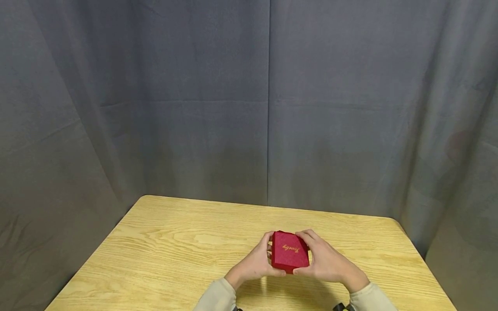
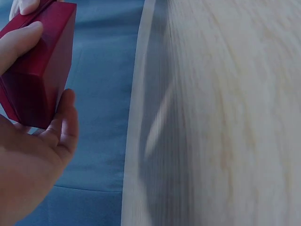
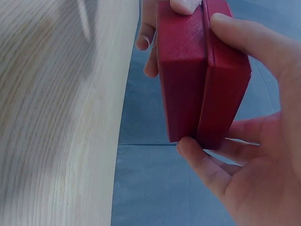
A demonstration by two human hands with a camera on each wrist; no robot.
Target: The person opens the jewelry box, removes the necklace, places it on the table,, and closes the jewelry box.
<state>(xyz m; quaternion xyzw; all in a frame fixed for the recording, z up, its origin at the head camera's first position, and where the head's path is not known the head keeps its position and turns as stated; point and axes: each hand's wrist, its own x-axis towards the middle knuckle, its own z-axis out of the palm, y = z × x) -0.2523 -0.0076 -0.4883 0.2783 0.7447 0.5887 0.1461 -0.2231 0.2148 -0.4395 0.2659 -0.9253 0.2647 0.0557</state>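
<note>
A red jewelry box (image 1: 290,252) with gold script on its top is held between both hands above the front part of the table. The lettering is upside down in the head view. My left hand (image 1: 254,262) grips its left side, thumb at the near edge and fingers round the far side. On the opposite side my right hand (image 1: 328,263) grips it the same way. In the right wrist view a seam runs between the two halves of the box (image 3: 183,42), which lie against each other. The left thumb presses on the box (image 2: 56,52) in the left wrist view.
The wood-grain table (image 1: 175,242) spreads out to both sides and behind the hands. Grey curtains (image 1: 210,108) hang behind it and at both sides. Shadows of the hands fall on the tabletop near the front.
</note>
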